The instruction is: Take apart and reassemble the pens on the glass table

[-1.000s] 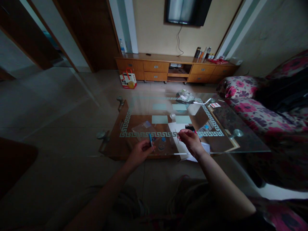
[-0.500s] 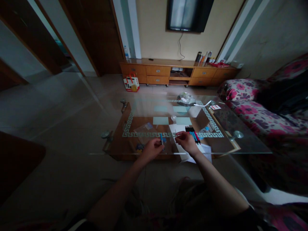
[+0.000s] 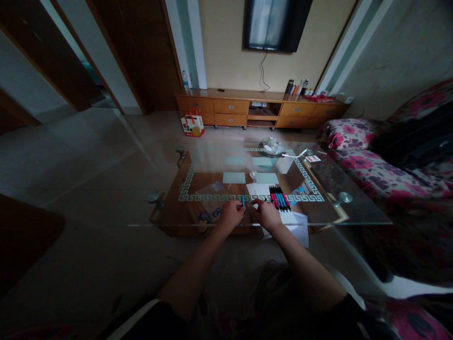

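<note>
My left hand (image 3: 230,215) is closed round a blue pen barrel (image 3: 243,200), which stands upright above the fingers over the near edge of the glass table (image 3: 208,212). Just to its right, my right hand (image 3: 267,216) has its thumb and fingers drawn together, pointing at the left hand; anything between the fingertips is too small to make out. Beyond the right hand, several pens (image 3: 279,198) with black ends and blue or red barrels lie side by side. White paper (image 3: 256,189) lies around and beneath them.
A clear plastic bag (image 3: 271,146) and a red-and-white card (image 3: 313,159) are at the table's far right. A flowered sofa (image 3: 371,170) flanks the right side. Behind stand a wooden TV cabinet (image 3: 231,106) and a carrier bag (image 3: 193,125) on the floor.
My hands have come closer together: the left moved right with the blue barrel, and the right moved slightly left and down. The view has shifted a little.
</note>
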Available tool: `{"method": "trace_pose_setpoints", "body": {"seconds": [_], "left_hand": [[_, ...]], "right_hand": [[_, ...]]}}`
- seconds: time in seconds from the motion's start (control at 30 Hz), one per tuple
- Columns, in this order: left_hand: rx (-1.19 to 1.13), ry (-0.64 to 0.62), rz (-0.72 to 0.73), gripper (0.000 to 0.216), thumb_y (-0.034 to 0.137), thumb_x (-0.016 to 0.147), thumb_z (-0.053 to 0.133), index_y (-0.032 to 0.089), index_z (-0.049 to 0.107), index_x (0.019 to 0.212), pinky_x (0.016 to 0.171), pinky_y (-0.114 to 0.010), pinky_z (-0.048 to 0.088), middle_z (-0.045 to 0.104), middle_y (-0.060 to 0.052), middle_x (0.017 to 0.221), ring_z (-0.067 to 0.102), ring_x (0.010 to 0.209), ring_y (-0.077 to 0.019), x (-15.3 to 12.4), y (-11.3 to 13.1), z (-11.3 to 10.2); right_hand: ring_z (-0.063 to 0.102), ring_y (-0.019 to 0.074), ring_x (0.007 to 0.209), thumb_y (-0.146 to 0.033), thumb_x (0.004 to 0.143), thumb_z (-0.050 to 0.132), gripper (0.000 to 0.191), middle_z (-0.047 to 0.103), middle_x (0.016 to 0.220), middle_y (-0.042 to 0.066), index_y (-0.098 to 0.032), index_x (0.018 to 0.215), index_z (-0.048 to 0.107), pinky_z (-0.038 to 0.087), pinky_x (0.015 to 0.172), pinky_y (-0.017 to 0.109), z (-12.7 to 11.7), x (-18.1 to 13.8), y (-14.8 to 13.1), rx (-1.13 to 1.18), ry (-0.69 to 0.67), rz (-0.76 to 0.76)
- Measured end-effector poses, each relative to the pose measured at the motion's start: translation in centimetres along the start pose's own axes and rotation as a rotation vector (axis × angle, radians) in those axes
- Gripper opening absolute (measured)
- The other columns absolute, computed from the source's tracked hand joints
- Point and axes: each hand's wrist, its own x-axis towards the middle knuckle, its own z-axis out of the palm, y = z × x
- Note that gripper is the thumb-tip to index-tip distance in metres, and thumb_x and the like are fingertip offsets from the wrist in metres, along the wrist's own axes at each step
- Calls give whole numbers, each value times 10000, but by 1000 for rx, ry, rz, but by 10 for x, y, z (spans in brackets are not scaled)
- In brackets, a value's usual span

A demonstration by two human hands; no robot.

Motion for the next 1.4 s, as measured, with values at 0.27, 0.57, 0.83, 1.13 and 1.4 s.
{"method": "trace_pose_setpoints", "body": {"seconds": [0.27, 0.57, 0.83, 1.13, 1.4], "left_hand": [[89, 28, -26, 230, 303, 835, 619, 153, 725, 697, 585, -259, 395, 697, -58, 602, 644, 589, -173, 5, 9, -4], [113, 48, -52, 162, 275, 835, 654, 149, 709, 750, 616, -232, 410, 704, -38, 657, 648, 628, -144, 10, 6, -2], [119, 66, -46, 150, 289, 826, 681, 154, 677, 759, 641, -242, 422, 698, -35, 689, 648, 654, -150, 9, 0, -4], [183, 48, 97, 109, 251, 849, 650, 148, 674, 822, 699, -264, 452, 714, -65, 815, 650, 735, -161, 1, -8, -12], [307, 39, 327, 121, 179, 870, 562, 178, 646, 957, 856, -319, 491, 655, -73, 969, 623, 923, -194, -29, -12, -37]], "right_hand": [[678, 253, 870, -340, 928, 517, 301, 706, 944, 134, -270, 1186, 655, 477, 749, 329, 0, 4, -5, -117, -24, 72], [677, 258, 977, -380, 967, 425, 324, 693, 1056, 102, -313, 1228, 606, 500, 785, 347, -2, 6, -10, -218, -88, 132], [682, 266, 952, -391, 955, 454, 329, 696, 1062, 95, -324, 1249, 588, 504, 761, 354, -3, 3, -10, -230, -76, 114], [681, 243, 956, -376, 949, 484, 354, 710, 1002, 93, -294, 1286, 560, 483, 782, 311, -13, -6, -10, -220, -64, 97], [676, 228, 948, -410, 945, 488, 352, 710, 1020, 96, -276, 1260, 569, 477, 771, 300, -13, -12, -8, -211, -84, 97]]}}
